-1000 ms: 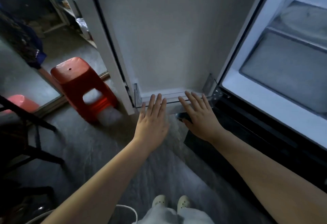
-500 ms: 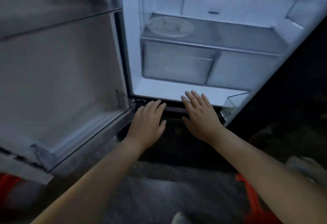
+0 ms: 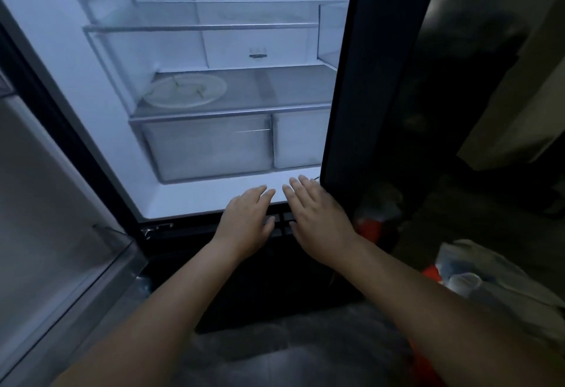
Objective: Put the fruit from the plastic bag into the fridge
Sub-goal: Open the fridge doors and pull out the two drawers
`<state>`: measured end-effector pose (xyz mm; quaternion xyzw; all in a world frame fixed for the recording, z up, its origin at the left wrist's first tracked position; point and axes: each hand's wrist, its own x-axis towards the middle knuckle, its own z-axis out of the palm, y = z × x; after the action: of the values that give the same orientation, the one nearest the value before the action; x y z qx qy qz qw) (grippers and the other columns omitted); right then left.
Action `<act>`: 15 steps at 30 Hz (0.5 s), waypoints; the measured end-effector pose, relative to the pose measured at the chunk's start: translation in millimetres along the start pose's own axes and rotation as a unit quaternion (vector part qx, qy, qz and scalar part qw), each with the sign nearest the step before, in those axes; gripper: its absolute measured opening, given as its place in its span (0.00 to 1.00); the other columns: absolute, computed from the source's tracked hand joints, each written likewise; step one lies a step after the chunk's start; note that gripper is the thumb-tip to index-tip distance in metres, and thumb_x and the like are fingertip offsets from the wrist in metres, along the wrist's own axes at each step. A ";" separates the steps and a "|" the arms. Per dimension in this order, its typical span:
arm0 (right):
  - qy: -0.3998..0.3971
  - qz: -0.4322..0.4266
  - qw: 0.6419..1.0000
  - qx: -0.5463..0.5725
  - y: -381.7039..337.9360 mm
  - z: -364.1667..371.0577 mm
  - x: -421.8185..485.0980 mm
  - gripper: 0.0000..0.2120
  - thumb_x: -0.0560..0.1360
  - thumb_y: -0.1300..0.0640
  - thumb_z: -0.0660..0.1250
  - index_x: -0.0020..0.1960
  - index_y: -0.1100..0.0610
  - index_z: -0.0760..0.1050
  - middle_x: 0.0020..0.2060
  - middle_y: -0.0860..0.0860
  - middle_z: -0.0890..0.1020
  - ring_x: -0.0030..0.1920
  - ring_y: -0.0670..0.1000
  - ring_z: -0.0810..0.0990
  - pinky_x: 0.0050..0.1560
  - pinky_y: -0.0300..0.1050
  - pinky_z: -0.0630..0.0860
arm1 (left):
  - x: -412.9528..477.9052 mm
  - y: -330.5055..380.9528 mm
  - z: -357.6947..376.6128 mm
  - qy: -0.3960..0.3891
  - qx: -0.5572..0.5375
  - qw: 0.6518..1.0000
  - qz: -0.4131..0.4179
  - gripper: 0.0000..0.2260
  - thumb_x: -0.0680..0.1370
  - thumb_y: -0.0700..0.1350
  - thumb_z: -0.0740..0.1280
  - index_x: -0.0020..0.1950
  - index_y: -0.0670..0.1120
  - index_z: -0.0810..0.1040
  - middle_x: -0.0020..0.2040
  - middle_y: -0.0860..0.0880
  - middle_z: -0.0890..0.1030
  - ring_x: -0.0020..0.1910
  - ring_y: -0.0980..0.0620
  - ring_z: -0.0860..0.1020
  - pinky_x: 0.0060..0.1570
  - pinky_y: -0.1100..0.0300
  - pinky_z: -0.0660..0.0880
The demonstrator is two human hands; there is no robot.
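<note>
The fridge (image 3: 189, 200) stands open in front of me, lit inside. A white plate (image 3: 185, 90) lies on the lower glass shelf (image 3: 275, 93), above two closed drawers (image 3: 211, 148). My left hand (image 3: 244, 218) and my right hand (image 3: 315, 215) are stretched out side by side, palms down, fingers spread, over the fridge's bottom sill. Neither holds anything. A pale plastic bag (image 3: 483, 276) sits on something red at the lower right, in the dark; its contents are unclear.
The left fridge door (image 3: 46, 218) swings open at my left with a clear door bin (image 3: 119, 242). The right door (image 3: 345, 80) stands edge-on, dark. A dark lower compartment front (image 3: 260, 288) sits below the sill. Grey floor (image 3: 275, 362) lies underfoot.
My view has swung right from the left door to the fridge interior and then to the right door. Both hands stayed stretched out flat and empty, now closer together.
</note>
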<state>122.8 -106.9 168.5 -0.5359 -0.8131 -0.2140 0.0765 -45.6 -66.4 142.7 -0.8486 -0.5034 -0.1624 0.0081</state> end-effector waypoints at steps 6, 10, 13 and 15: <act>-0.020 -0.010 1.000 -0.015 5.1 -1.4 -25.9 0.29 0.69 0.53 0.67 0.67 0.65 0.70 0.65 0.61 0.73 0.67 0.60 0.71 0.70 0.52 0.54 | 10.8 5.3 13.9 -0.011 -0.023 0.999 0.030 0.25 0.72 0.45 0.68 0.69 0.42 0.70 0.66 0.42 0.73 0.65 0.43 0.72 0.59 0.48 0.71; -0.039 -0.016 0.998 -0.044 9.1 -7.9 -47.5 0.27 0.72 0.54 0.62 0.68 0.65 0.68 0.66 0.61 0.72 0.68 0.59 0.69 0.71 0.52 0.55 | 24.8 14.9 22.7 -0.015 -0.044 0.995 0.093 0.26 0.71 0.44 0.69 0.68 0.41 0.71 0.65 0.42 0.74 0.65 0.43 0.73 0.59 0.48 0.73; -0.044 0.007 0.999 -0.031 8.7 -13.9 -63.9 0.24 0.75 0.56 0.57 0.69 0.64 0.68 0.67 0.60 0.71 0.69 0.59 0.68 0.72 0.52 0.54 | 31.7 24.6 30.9 -0.029 -0.064 0.985 0.155 0.28 0.72 0.44 0.70 0.71 0.40 0.68 0.69 0.43 0.71 0.69 0.42 0.68 0.63 0.48 0.69; -0.047 0.036 0.997 -0.043 6.9 -18.8 -75.8 0.25 0.75 0.55 0.57 0.70 0.63 0.67 0.68 0.60 0.70 0.70 0.59 0.66 0.73 0.52 0.52 | 37.9 32.1 36.7 -0.049 -0.077 0.977 0.191 0.29 0.74 0.45 0.69 0.73 0.41 0.65 0.72 0.44 0.68 0.72 0.43 0.64 0.66 0.49 0.65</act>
<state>158.5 -176.2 160.3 -0.5774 -0.7858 -0.2205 0.0228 8.4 -43.5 123.4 -0.9340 -0.3180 -0.1546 -0.0512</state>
